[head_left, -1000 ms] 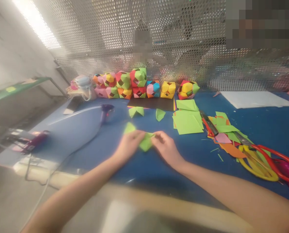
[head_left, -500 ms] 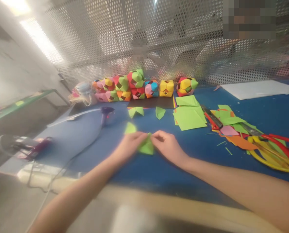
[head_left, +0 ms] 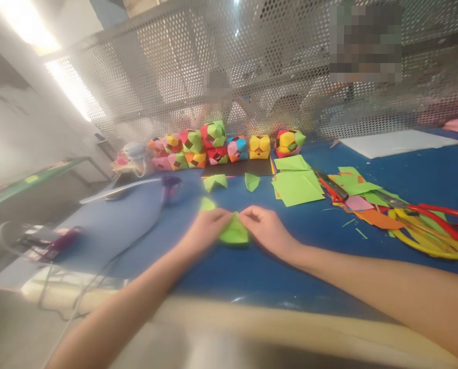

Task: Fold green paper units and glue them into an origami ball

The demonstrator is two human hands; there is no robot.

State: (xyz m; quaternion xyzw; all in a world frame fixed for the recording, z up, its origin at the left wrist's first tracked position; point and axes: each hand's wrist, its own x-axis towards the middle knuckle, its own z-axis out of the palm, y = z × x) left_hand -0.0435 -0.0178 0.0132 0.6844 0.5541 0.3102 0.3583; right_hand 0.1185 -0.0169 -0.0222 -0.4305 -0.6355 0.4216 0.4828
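My left hand [head_left: 209,228] pinches the left side of a folded piece of green paper [head_left: 234,233] just over the blue tabletop. On the opposite side, my right hand [head_left: 265,228] grips the same paper between thumb and fingers. Part of the paper is hidden behind the fingertips. Another green piece [head_left: 207,204] lies just beyond my left hand. Farther back sit two small folded green pieces, one winged [head_left: 215,182] and one pointed [head_left: 252,181]. A stack of green paper squares [head_left: 298,188] is to the right of them.
Colourful folded-paper balls [head_left: 215,134] line the back, before a perforated metal screen [head_left: 155,61]. Scissors with yellow handles [head_left: 424,243] and red handles [head_left: 444,211] lie over paper scraps [head_left: 361,204] at right. A purple glue gun [head_left: 170,188] with its cord stands left. White sheet [head_left: 398,142] at back right.
Both hands keep hold of the green paper, whose lower part now looks a little wider between them. The camera view has shifted slightly.
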